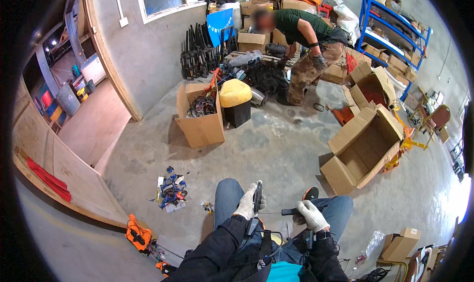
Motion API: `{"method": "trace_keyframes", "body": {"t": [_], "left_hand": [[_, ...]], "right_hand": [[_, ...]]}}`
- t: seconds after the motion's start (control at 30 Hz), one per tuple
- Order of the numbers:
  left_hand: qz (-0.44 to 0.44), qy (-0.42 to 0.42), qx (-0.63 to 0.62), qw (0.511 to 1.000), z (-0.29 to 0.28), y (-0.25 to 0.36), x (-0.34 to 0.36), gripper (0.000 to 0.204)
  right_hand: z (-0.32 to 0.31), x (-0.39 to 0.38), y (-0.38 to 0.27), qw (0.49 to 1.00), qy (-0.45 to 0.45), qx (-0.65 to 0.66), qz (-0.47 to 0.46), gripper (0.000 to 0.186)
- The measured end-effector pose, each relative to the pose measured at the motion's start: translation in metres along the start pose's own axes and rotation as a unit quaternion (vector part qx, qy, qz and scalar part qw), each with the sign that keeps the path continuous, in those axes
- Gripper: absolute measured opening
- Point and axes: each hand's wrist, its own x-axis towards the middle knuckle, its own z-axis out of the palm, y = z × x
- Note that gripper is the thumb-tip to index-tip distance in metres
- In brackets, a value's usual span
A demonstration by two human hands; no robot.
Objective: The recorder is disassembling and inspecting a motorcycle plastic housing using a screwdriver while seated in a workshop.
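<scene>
My left hand (245, 204), in a white knit glove, is closed round a dark, flat, narrow object (257, 197) held upright; its exact kind does not show. My right hand (312, 215), gloved alike, grips the black handle of a screwdriver (289, 212). The thin metal shaft runs left to the lower end of the dark object; whether the tip touches it I cannot tell. Both hands are above my lap, between my knees in blue jeans (226, 195). A black cable (276, 247) loops below them.
Blue and black small parts (173, 190) lie heaped on the floor to the left. Ahead stand a carton of cables (200, 129) and a black bin with a yellow top (235, 94). An open carton (363, 151) lies at right. A person (306, 40) bends over a black pile.
</scene>
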Motion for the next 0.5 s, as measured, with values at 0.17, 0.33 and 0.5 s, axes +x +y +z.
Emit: {"method": "trace_keyframes", "body": {"t": [0.17,0.33,0.5], "left_hand": [[-0.007,-0.014,-0.018,1.000,0.001,-0.002,0.001,0.056],[-0.002,-0.014,0.006,1.000,-0.002,-0.002,0.003,0.055],[-0.001,-0.015,0.010,1.000,-0.001,0.000,0.001,0.055]], "right_hand": [[-0.006,-0.003,-0.005,0.993,-0.012,-0.107,0.042,0.046],[-0.009,0.004,0.013,1.000,-0.011,-0.002,0.000,0.026],[-0.006,0.007,0.017,0.993,-0.053,0.100,-0.023,0.041]]}}
